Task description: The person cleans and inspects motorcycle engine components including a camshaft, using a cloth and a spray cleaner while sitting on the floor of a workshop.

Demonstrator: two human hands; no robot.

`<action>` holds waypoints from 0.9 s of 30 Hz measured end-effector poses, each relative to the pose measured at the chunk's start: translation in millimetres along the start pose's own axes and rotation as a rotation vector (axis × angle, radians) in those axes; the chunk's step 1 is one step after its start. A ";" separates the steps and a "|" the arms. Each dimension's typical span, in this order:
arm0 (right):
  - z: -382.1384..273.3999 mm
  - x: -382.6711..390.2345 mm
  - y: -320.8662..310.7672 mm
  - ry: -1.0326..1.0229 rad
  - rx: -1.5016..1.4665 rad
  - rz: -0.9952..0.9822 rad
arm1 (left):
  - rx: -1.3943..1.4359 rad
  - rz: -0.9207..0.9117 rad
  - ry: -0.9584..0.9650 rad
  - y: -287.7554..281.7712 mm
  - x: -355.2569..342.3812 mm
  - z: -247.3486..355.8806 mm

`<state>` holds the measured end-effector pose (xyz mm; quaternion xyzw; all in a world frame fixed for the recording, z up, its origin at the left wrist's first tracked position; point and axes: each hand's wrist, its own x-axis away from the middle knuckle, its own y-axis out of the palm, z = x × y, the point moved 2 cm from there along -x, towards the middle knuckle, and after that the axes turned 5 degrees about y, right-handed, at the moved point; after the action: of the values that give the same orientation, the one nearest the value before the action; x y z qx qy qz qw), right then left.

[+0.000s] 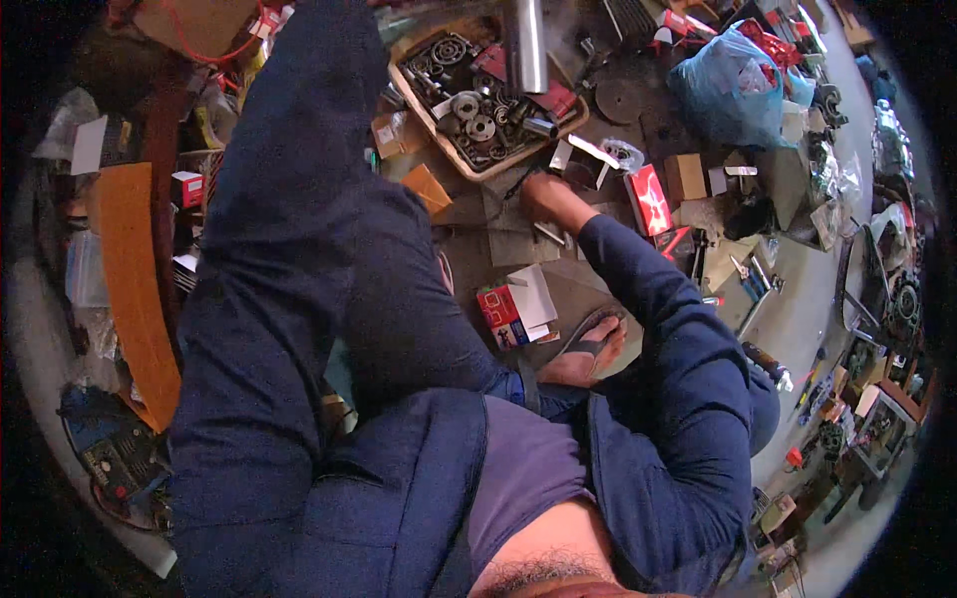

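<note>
My right hand (558, 202) reaches down to the floor just below the near right corner of a tray (483, 171) full of metal parts. Its fingers are curled together at a thin dark thing (515, 185) whose kind I cannot make out. Close by stand an opened white box (586, 159) and a red-and-white box (649, 199). My left arm (299, 179) stretches up past the top edge, so the left hand is out of the picture. Gears and bearing-like rings (474, 120) crowd the tray. A shiny metal tube (526, 50) rises over its far side.
An opened red-and-blue box (503, 314) lies near my sandalled foot (588, 351). A blue plastic bag (733, 85) sits at the far right. Pliers (748, 279) and other tools lie right of my arm. An orange-brown board (140, 289) leans at the left.
</note>
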<state>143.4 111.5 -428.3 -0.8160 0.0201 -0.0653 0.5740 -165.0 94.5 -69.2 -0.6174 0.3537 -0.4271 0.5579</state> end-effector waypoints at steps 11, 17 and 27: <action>-53.8 -61.7 -91.6 -0.088 -0.202 -0.063 | 0.366 -0.695 0.109 23.5 18.2 10.9; -61.6 -113.1 -272.2 -0.038 -0.538 0.339 | 0.578 -0.682 0.202 51.1 13.3 5.6; -23.3 -155.2 -351.0 0.139 -0.637 0.713 | 1.158 0.120 0.283 48.1 2.1 0.8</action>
<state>-28.2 225.9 -103.8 -0.8872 0.3559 0.0909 0.2793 -161.6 86.8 -116.7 -0.1290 0.1683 -0.5962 0.7743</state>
